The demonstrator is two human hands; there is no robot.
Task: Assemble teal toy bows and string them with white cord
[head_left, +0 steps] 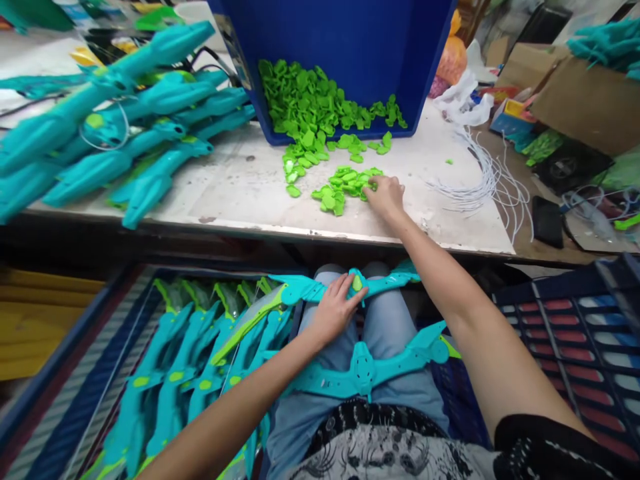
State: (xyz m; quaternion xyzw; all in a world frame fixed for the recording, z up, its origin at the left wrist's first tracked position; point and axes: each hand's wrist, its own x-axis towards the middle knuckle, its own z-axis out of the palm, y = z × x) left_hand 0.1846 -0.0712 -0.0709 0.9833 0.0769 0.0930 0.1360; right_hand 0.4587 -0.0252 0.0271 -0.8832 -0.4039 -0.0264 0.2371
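Note:
Across my thighs lies a teal plastic toy bow (300,289) with a green piece at its middle. My left hand (336,308) grips it there, thumb beside the green piece. My right hand (387,197) reaches onto the table, its fingers pinched at the right edge of a small heap of green plastic pieces (345,183). What sits between those fingertips is partly hidden, though a green piece shows against them. Nearer my waist, a second teal bow (363,370) rests on my lap, touched by neither hand.
A blue bin (345,53) lies tipped toward me, green pieces spilling from it. Teal bows (130,127) are stacked on the table's left. White cords (475,180) hang over the right edge. More bows (175,377) stand in a crate at left; a dark basket (575,347) is at right.

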